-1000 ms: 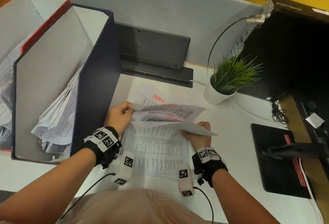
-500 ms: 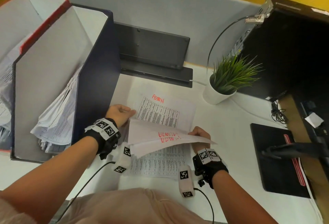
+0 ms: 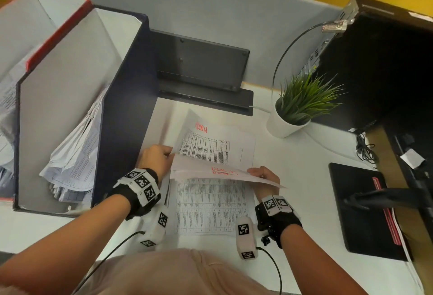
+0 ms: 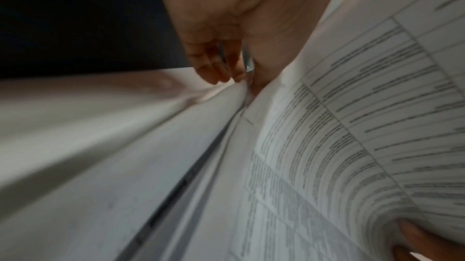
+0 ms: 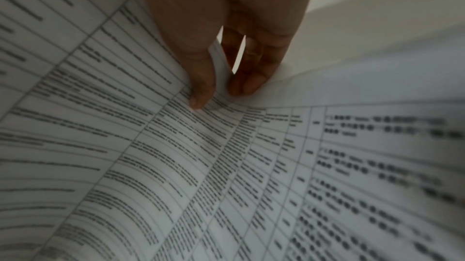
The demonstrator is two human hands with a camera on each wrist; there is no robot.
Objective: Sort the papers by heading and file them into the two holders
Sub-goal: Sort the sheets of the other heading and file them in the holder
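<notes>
A stack of printed papers (image 3: pixel 210 208) lies on the white desk in front of me. Both hands hold a few top sheets (image 3: pixel 210 172) folded back toward me, red handwriting showing on them. My left hand (image 3: pixel 169 154) pinches their left edge, and its fingertips (image 4: pixel 219 74) close on the paper edge in the left wrist view. My right hand (image 3: pixel 253 171) pinches the right edge between thumb and fingers (image 5: pixel 201 90). Beyond them lies a sheet headed ADMIN (image 3: pixel 210 147), its far left corner curling up. A dark blue holder (image 3: pixel 126 111) and a red holder (image 3: pixel 58 34) stand at the left, both with papers inside.
A white potted plant (image 3: pixel 288 121) stands at the back right. A black stand (image 3: pixel 201 83) sits against the grey partition. A black pad (image 3: pixel 360 210) with a red strip and a dark monitor arm lie at the right, near cables.
The folded-back sheets have come down toward me, uncovering the ADMIN sheet. Its far left corner now curls up beside my left hand.
</notes>
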